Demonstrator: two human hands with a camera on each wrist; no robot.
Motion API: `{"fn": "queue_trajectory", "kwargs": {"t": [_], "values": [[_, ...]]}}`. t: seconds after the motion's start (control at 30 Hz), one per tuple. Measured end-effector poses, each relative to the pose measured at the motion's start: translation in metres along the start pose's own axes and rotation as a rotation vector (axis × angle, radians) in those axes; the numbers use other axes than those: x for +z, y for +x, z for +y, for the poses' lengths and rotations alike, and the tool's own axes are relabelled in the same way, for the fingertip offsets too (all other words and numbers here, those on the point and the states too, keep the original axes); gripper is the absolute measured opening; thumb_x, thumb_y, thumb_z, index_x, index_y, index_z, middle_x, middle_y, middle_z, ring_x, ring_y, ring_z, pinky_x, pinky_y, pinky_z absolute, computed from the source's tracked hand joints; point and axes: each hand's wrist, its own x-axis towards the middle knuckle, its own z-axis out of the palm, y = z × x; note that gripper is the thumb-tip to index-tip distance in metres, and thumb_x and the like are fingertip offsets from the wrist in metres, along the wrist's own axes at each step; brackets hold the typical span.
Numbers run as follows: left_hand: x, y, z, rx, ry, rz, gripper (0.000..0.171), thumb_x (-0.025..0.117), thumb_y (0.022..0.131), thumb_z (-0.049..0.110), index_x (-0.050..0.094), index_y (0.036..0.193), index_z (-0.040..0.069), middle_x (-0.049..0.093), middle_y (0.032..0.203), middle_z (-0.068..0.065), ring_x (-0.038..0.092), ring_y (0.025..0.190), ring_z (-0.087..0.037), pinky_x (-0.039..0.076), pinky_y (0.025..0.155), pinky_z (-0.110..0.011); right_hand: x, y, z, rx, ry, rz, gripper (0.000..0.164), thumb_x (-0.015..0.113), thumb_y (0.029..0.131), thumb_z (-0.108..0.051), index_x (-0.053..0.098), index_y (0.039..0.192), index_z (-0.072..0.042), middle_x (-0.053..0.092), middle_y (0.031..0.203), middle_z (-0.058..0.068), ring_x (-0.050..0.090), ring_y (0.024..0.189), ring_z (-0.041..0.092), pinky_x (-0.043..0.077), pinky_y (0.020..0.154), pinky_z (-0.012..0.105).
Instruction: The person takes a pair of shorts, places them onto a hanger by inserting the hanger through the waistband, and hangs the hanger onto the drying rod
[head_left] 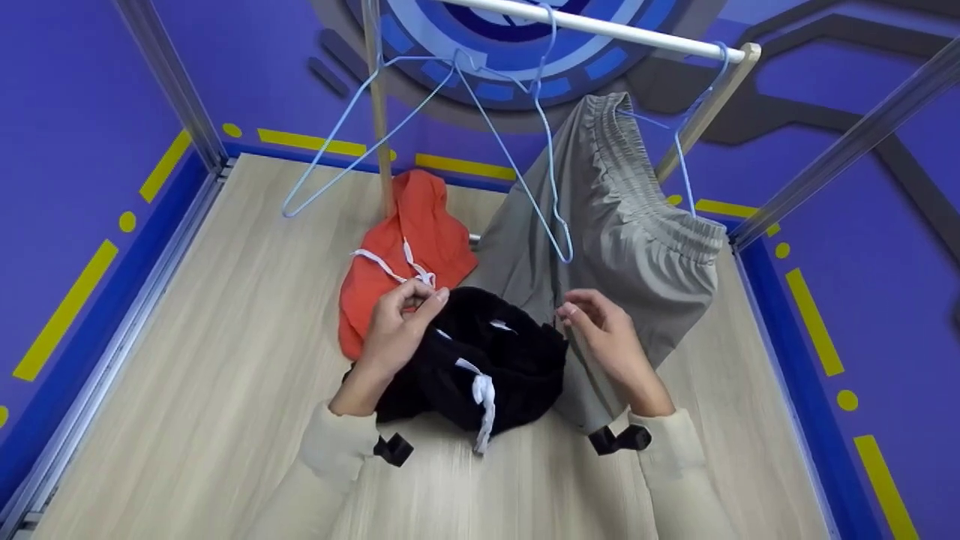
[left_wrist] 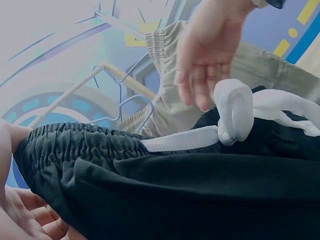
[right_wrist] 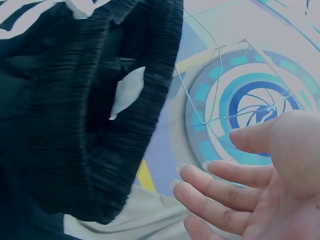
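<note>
Head view: the left hand (head_left: 394, 334) is bending its fingers and thumb together at the near-left rim of the black garment (head_left: 525, 386), which is lying bunched between the two hands. Its white drawstring (head_left: 484, 405) is trailing toward the wearer, to the right of the left fingers. The right hand (head_left: 611, 341) is hovering just beside the garment's right edge, its fingers loosely bent and gripping nothing. Just beyond the left fingers, the orange garment (head_left: 367, 289) is lying with white cords on top. Behind the right fingers, the grey trousers (head_left: 645, 277) are hanging at a slant with an elastic waist. Farther beyond both sets of fingers, blue hangers (head_left: 551, 161) are dangling below a white rail (head_left: 622, 31).

Left wrist view: the left thumb is pressing over the corner of the black waistband while the other fingers are curling beneath it, so the cloth is being pinched. Right of these fingers, the drawstring is running along the waistband into a loop, and the right hand is showing behind that loop with its fingers pointing down.

Right wrist view: the right fingers are spreading wide, thumb apart, holding nothing. Left of their tips and apart from them, the waist opening is gaping around a white patch (right_wrist: 128, 92); grey cloth is showing below it.
</note>
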Motion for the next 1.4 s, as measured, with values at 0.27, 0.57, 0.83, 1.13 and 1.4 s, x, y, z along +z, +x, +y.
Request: {"fn": "queue_trajectory", "kwargs": {"t": [0.27, 0.57, 0.83, 1.13, 1.4], "values": [[-0.002, -0.002, 0.001, 0.011, 0.021, 0.002, 0.015, 0.063, 0.086, 0.015, 0.062, 0.081, 0.001, 0.055, 0.075, -0.004, 0.05, 0.071, -0.014, 0.04, 0.064, -0.021, -0.003, 0.019, -0.005, -0.054, -0.012, -0.009, 0.035, 0.054, 0.092, -0.016, 0.051, 0.122, 0.0, 0.066, 0.1, 0.018, 0.064, 0.083, 0.022, 0.048, 0.074, 0.018], [-0.004, -0.003, 0.002, 0.016, 0.024, 0.002, 0.015, 0.062, 0.086, 0.015, 0.061, 0.08, 0.002, 0.055, 0.074, -0.004, 0.05, 0.07, -0.013, 0.039, 0.063, -0.02, 0.007, 0.045, -0.005, -0.058, -0.023, 0.021, 0.044, 0.051, 0.093, -0.034, 0.049, 0.124, -0.003, 0.066, 0.097, 0.017, 0.064, 0.079, 0.028, 0.05, 0.076, 0.024], [-0.005, -0.004, 0.001, 0.003, 0.022, -0.008, 0.014, 0.063, 0.086, 0.016, 0.062, 0.082, 0.002, 0.058, 0.078, -0.006, 0.052, 0.071, -0.013, 0.041, 0.063, -0.02, 0.01, 0.049, -0.035, -0.053, -0.051, 0.013, 0.037, 0.048, 0.095, -0.025, 0.053, 0.12, 0.003, 0.066, 0.096, 0.021, 0.062, 0.08, 0.036, 0.047, 0.074, 0.017], [-0.005, -0.006, 0.001, 0.011, 0.024, -0.001, 0.014, 0.063, 0.086, 0.015, 0.062, 0.082, 0.002, 0.057, 0.077, -0.007, 0.05, 0.071, -0.016, 0.04, 0.063, -0.02, 0.015, 0.053, -0.052, -0.043, -0.027, -0.015, 0.034, 0.048, 0.095, -0.019, 0.054, 0.117, 0.005, 0.065, 0.096, 0.028, 0.063, 0.071, 0.024, 0.051, 0.078, 0.041], [-0.006, -0.008, 0.001, 0.018, 0.032, -0.003, 0.013, 0.062, 0.086, 0.016, 0.062, 0.082, 0.003, 0.056, 0.075, -0.007, 0.05, 0.071, -0.016, 0.039, 0.063, -0.021, 0.022, 0.062, -0.057, -0.038, -0.099, 0.023, 0.031, 0.048, 0.095, -0.028, 0.061, 0.104, -0.001, 0.065, 0.085, 0.026, 0.06, 0.073, 0.042, 0.044, 0.058, 0.019]]}}
